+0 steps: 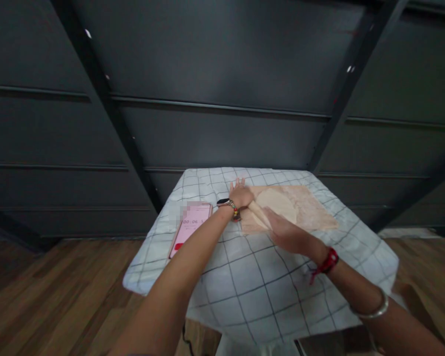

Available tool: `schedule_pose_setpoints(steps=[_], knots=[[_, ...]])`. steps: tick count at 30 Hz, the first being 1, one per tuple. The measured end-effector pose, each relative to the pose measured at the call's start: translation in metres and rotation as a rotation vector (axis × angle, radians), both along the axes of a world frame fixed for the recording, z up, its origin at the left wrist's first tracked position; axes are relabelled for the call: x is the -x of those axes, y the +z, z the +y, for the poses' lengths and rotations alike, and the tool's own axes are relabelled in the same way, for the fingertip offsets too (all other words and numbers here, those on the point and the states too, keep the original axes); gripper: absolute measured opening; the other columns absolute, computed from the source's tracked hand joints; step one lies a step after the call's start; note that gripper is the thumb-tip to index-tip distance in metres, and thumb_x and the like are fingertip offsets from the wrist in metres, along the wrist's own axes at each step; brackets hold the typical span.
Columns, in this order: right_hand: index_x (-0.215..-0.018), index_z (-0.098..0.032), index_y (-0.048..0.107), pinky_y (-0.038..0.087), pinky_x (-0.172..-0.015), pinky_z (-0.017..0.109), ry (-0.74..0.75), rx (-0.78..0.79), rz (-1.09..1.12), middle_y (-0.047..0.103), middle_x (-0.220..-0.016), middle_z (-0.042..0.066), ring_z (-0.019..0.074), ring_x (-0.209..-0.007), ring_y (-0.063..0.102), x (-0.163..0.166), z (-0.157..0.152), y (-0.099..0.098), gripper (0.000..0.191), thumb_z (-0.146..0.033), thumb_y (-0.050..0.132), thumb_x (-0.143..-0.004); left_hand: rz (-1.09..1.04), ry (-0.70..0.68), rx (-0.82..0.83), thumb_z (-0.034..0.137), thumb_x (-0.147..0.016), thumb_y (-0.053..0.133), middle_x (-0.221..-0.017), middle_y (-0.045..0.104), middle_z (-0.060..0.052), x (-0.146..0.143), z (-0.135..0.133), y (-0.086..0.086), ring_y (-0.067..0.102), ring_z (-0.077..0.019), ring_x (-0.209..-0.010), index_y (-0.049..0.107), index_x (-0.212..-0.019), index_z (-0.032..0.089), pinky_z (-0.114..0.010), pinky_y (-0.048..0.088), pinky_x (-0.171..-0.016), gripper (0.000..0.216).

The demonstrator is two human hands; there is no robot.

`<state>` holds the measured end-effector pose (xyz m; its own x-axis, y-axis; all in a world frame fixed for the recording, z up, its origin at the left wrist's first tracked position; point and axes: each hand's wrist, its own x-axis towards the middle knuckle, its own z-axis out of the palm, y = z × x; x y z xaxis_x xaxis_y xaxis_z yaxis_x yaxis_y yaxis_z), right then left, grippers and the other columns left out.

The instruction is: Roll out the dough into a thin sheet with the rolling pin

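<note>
A round, flat sheet of dough (278, 201) lies on a light wooden board (321, 213) dusted with flour. Across the dough's left side a rolling pin (258, 214) sits at a slant. The palm of my left hand (241, 195) presses on its far end, fingers stretched out and spread. At its near end is my right hand (285, 233), slightly blurred and closed over the pin; its fingertips are partly hidden.
A phone (193, 225) with a running timer lies left of the board on a white checked tablecloth (252, 277). Behind the table stands a dark panelled wall (222, 133). Wooden flooring (77, 282) shows on both sides.
</note>
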<state>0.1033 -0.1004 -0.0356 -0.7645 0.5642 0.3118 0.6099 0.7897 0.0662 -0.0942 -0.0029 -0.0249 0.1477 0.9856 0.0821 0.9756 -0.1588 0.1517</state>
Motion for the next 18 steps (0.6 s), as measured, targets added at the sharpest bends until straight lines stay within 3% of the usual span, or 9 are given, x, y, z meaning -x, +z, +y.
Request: schedule_pose_setpoints(steps=[3,7,11,15,18], knots=[[-0.138,0.002,0.039,0.048,-0.096,0.049,-0.096,0.016,0.029,0.054,-0.131,0.023,0.0315,-0.123,0.051,-0.011,0.009,-0.002,0.059,-0.010,0.035,-0.081,0.015,-0.006,-0.040,0.027,-0.088,0.039,-0.154,0.024,-0.015,-0.008,0.003,0.002,0.009,-0.0348,-0.143,0.061,-0.120,0.012,-0.055,0.010,-0.113,0.042],[-0.133,0.010,0.041,0.039,-0.106,0.048,-0.048,-0.060,0.017,0.043,-0.139,0.030,0.0348,-0.134,0.035,0.020,-0.023,-0.008,0.059,-0.007,0.039,-0.077,0.010,-0.052,-0.022,0.029,-0.090,0.034,-0.154,0.024,-0.014,0.002,-0.008,0.006,0.012,-0.0333,-0.143,0.054,-0.127,0.013,-0.056,0.014,-0.112,0.045],[-0.132,0.011,0.042,0.033,-0.111,0.049,-0.003,-0.099,0.002,0.042,-0.139,0.031,0.0350,-0.136,0.031,0.043,-0.044,-0.005,0.060,-0.004,0.039,-0.074,-0.012,-0.011,0.011,0.029,-0.092,0.030,-0.155,0.022,-0.014,0.011,-0.017,0.007,0.014,-0.0322,-0.143,0.046,-0.135,0.014,-0.056,0.017,-0.111,0.048],[-0.130,0.010,0.045,0.038,-0.107,0.048,-0.026,-0.018,-0.044,0.039,-0.142,0.029,0.0331,-0.135,0.034,0.014,-0.018,-0.001,0.053,-0.005,0.033,-0.080,-0.013,0.068,-0.004,0.028,-0.089,0.036,-0.155,0.022,-0.014,-0.003,-0.011,0.007,0.010,-0.0342,-0.143,0.051,-0.131,0.011,-0.053,0.014,-0.113,0.048],[-0.132,0.001,0.047,0.045,-0.100,0.049,-0.132,0.045,-0.019,0.048,-0.137,0.025,0.0320,-0.130,0.043,-0.009,0.007,0.000,0.049,-0.019,0.034,-0.089,-0.021,0.149,-0.019,0.027,-0.085,0.040,-0.153,0.026,-0.016,-0.020,-0.002,0.011,0.012,-0.0359,-0.143,0.053,-0.129,0.008,-0.054,0.014,-0.113,0.049]])
